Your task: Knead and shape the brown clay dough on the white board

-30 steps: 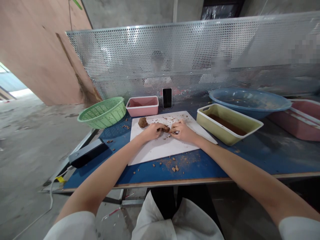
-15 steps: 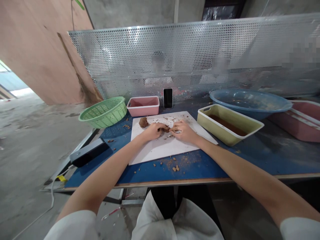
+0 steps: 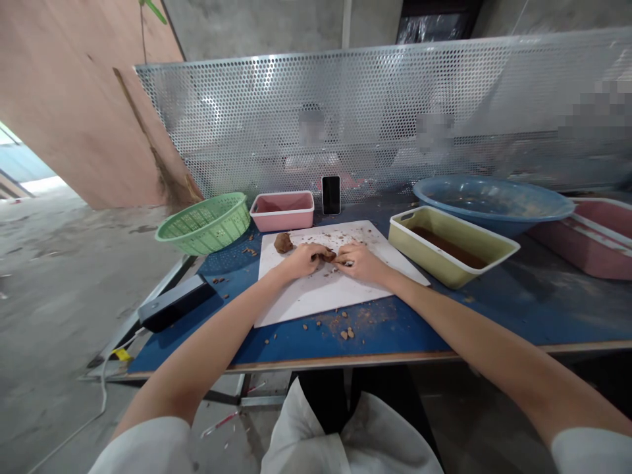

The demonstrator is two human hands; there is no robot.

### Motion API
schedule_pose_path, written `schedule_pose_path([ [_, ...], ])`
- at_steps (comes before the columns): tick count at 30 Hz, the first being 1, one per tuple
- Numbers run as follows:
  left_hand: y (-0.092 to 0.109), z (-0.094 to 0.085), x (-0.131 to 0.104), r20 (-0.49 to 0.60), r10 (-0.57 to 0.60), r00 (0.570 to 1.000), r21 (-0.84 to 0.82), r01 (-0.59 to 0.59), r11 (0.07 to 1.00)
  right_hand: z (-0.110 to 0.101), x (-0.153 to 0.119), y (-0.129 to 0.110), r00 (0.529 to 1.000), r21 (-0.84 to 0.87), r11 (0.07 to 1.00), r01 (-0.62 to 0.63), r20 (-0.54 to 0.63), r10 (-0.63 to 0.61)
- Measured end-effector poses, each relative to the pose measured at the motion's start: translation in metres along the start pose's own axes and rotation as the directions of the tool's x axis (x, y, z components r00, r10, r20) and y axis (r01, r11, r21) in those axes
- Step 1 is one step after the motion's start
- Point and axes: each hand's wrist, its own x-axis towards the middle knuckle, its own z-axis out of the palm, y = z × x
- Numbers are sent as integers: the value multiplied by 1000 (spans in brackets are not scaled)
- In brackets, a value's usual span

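A white board lies on the blue table, scattered with brown crumbs. Over its middle, my left hand is closed on a small brown clay piece. From the right, my right hand pinches at the same piece, its fingertips close to those of the left. Fingers partly cover the piece, so its full shape is hidden. A rounded brown clay lump rests at the board's back left, behind my left hand.
Behind the board stand a pink bin and an upright phone. A green basket and a dark box are left. Right are an olive bin with brown liquid, a blue basin and another pink container.
My right hand's fingers have shifted slightly left around the clay piece. My left hand has barely moved, and the clay lump stays in place.
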Motion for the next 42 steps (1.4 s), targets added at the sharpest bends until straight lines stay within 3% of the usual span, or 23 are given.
schedule_pose_path([
  [5,3,-1,0,9,-11,1000,-19,12,1000,1,-1,0,992,21,1000,-16,-124,18],
  [10,2,-1,0,4,-20,1000,-11,20,1000,1,0,0,999,13,1000,8,-38,-8],
  [14,1,0,0,5,-18,1000,-4,18,1000,-1,1,0,988,-17,997,-75,-136,72],
  [19,-1,0,0,6,-7,1000,8,7,1000,0,1,1,994,-38,995,-90,-58,88],
  [24,-2,0,0,4,-19,1000,6,19,1000,2,0,3,982,-57,991,-117,-158,107],
  [28,0,0,-1,-1,-11,1000,7,11,1000,2,0,4,991,-70,991,-116,-80,110],
  [33,2,-1,0,13,-32,999,20,31,999,1,0,4,980,-61,988,-142,-149,132],
  [37,2,-1,0,16,-18,1000,-2,18,1000,2,1,4,990,-70,990,-123,-74,117],
  [42,1,-1,0,8,-26,1000,29,26,999,-1,1,0,977,-78,985,-155,-161,141],
])
